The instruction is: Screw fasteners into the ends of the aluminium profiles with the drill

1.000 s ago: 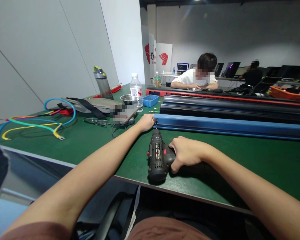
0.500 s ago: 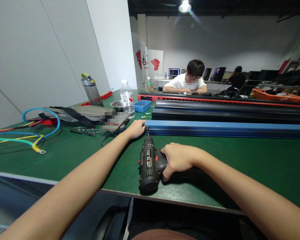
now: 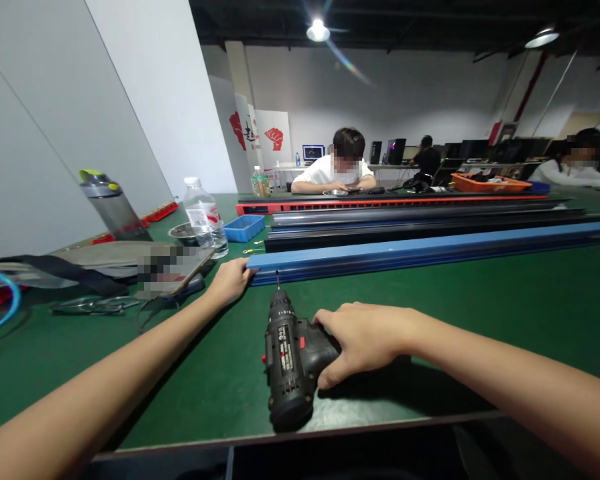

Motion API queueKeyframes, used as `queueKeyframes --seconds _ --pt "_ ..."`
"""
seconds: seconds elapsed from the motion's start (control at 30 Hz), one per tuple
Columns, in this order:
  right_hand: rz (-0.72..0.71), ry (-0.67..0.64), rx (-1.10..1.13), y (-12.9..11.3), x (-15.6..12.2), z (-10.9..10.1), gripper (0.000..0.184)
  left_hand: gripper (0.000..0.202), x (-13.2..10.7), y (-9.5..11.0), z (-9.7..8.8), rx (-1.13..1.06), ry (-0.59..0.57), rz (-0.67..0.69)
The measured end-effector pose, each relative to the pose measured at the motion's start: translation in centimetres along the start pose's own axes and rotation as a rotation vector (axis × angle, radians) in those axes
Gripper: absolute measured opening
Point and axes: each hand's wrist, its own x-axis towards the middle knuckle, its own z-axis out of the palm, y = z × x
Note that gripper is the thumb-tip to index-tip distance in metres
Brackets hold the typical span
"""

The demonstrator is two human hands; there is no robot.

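Note:
A black cordless drill [image 3: 289, 360] lies on the green table [image 3: 480, 313], its bit pointing at the side of a long blue metal rail [image 3: 420, 251]. My right hand [image 3: 363, 337] is wrapped round the drill's handle. My left hand [image 3: 230, 280] grips the near left end of the blue rail, fingers curled over its end.
Behind the blue rail lie black rails [image 3: 405, 223] and a red rail [image 3: 380, 202]. To the left are a water bottle [image 3: 204, 217], a grey flask [image 3: 111, 207], a blue tray [image 3: 245, 227], a metal bowl [image 3: 183, 233], a phone [image 3: 173, 270] and glasses [image 3: 93, 305]. People sit at the far side.
The camera has tilted up and turned right, so the coloured cables have mostly left view. Both hands keep the same hold on the rail and the drill.

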Motion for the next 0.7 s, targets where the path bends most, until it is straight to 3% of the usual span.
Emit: queueKeyframes --seconds 0.1,0.2,0.33,0.47,0.53,0.6,0.7 --pt "-0.031 0.056 0.128 2.1 -1.4 -0.5 0.085 0.034 0.1 -0.1 0.1 0.001 -0.010 -0.011" --pt "0.000 0.237 0.265 6.0 -2.0 -1.6 0.065 0.034 0.1 -0.4 0.3 0.001 -0.025 -0.026" --pt "0.171 0.625 0.361 13.2 -1.8 -3.7 0.040 0.039 -0.2 -0.5 0.0 -0.051 0.032 0.015" --pt "0.505 0.928 0.504 20.4 -1.1 -6.2 0.019 0.050 0.0 0.5 -2.1 -0.073 0.127 0.055" --pt "0.602 0.989 0.496 23.3 -0.6 -7.4 0.026 0.043 1.3 1.2 -3.3 -0.047 0.165 0.073" --pt "0.716 1.040 0.457 25.8 -0.1 -8.5 0.033 0.034 3.5 1.7 -4.1 -0.002 0.126 0.062" --pt "0.884 1.066 0.366 29.0 0.9 -9.9 0.034 0.032 7.8 1.8 -3.9 0.060 0.067 0.090"
